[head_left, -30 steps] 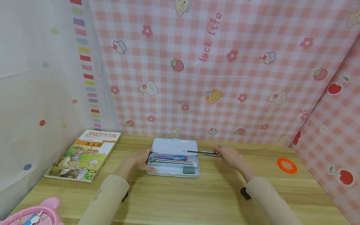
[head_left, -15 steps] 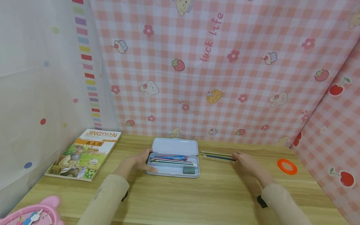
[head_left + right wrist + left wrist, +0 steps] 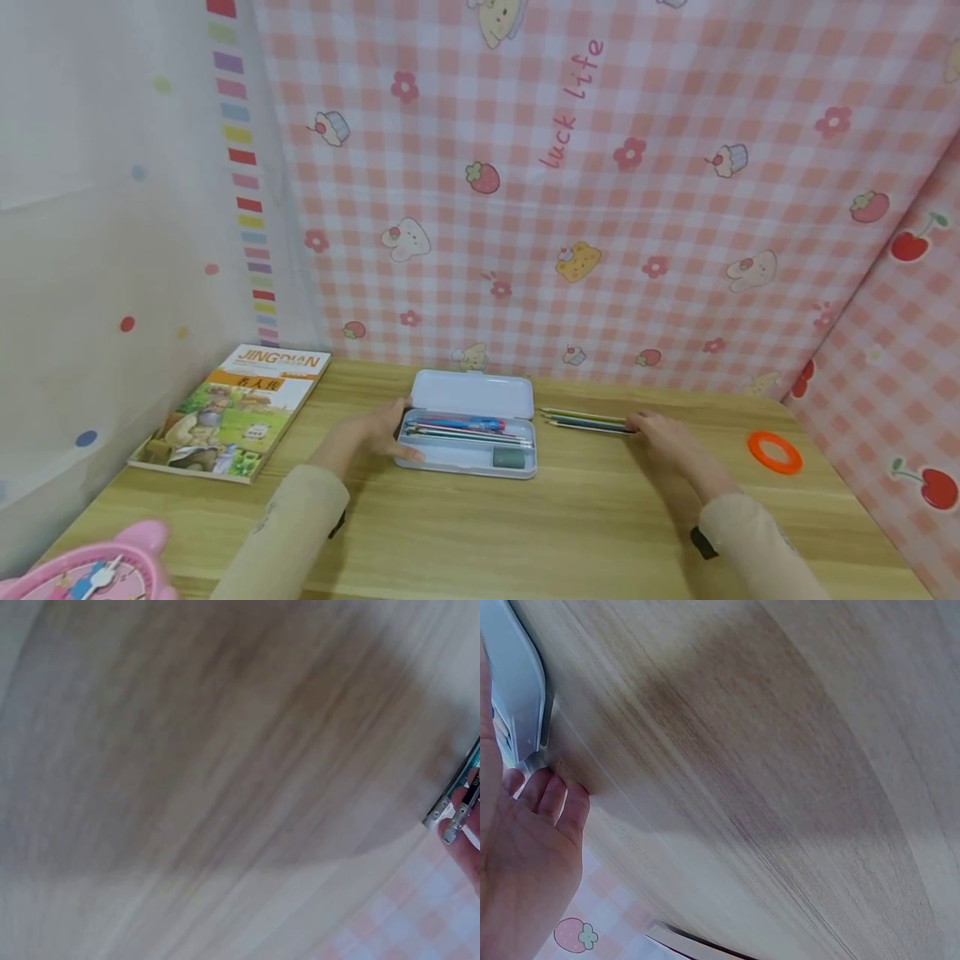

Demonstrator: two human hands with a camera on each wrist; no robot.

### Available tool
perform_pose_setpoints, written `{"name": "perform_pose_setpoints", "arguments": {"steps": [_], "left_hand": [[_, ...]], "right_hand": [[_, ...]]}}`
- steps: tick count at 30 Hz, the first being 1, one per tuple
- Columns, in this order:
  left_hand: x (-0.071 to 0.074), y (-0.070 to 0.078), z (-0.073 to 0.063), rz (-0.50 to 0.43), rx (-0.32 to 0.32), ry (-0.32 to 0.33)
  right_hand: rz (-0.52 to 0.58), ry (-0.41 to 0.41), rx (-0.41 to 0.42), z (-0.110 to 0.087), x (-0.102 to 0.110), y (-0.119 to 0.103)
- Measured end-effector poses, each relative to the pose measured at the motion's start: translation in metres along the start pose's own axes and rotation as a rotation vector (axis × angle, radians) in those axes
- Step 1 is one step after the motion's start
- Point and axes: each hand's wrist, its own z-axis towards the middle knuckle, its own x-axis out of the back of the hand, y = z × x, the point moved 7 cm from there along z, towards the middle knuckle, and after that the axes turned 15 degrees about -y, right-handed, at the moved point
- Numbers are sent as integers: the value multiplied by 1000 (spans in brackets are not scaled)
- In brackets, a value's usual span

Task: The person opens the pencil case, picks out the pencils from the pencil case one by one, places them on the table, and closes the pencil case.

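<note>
An open white pencil case [image 3: 450,457] lies on the table with its lid [image 3: 472,396] tipped back. Inside are several pencils, a blue pen [image 3: 483,424] and a dark green block [image 3: 509,457] in the front right compartment. My left hand [image 3: 372,432] holds the case's left end, thumb at the front corner. In the left wrist view, fingertips [image 3: 571,814] curl by the case's corner. To the right, my right hand [image 3: 667,437] pinches several pencils [image 3: 588,422] by their eraser ends, points toward the case. Two metal-banded pencil ends [image 3: 455,825] show in the right wrist view.
A book [image 3: 232,417] lies at the left. An orange ring [image 3: 775,452] is on the table at the right. Part of a pink clock [image 3: 105,575] shows at the front left. A checked cloth [image 3: 585,317] hangs along the table's back edge.
My right hand has moved right with the pencils, away from the case's lid, and they now lie low beside the case, slightly spread. The left hand stays on the case.
</note>
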Motion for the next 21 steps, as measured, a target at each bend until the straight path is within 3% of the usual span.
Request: {"name": "perform_pose_setpoints", "arguments": {"steps": [11,21], "left_hand": [[0,0,-2,-22,19,2],[0,1,-2,-32,11,6]], "right_hand": [[-59,101,37,-1,1,-2],[-104,116,28,1,0,-6]]}}
